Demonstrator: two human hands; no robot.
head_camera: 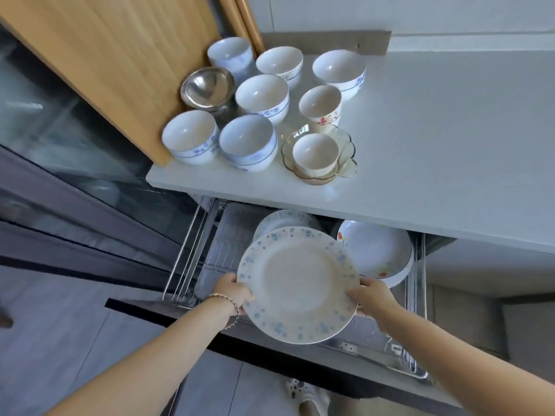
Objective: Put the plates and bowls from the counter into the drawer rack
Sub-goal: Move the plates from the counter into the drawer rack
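I hold a large white plate with blue flower speckles (297,283) over the open drawer rack (192,250). My left hand (232,288) grips its left rim and my right hand (372,298) grips its right rim. Behind it in the rack stands another blue-patterned plate (279,220). A deep white plate with red flowers (375,250) sits to the right in the rack. On the counter (435,145) stand several white bowls with blue trim (249,142), a steel bowl (207,87) and a small cup on a glass saucer (316,154).
A wooden cupboard door (105,61) hangs open above the counter's left end. A dark glass-fronted appliance (60,151) fills the left. The drawer's dark front (270,358) juts toward me, and my shoe (303,394) shows on the grey floor below.
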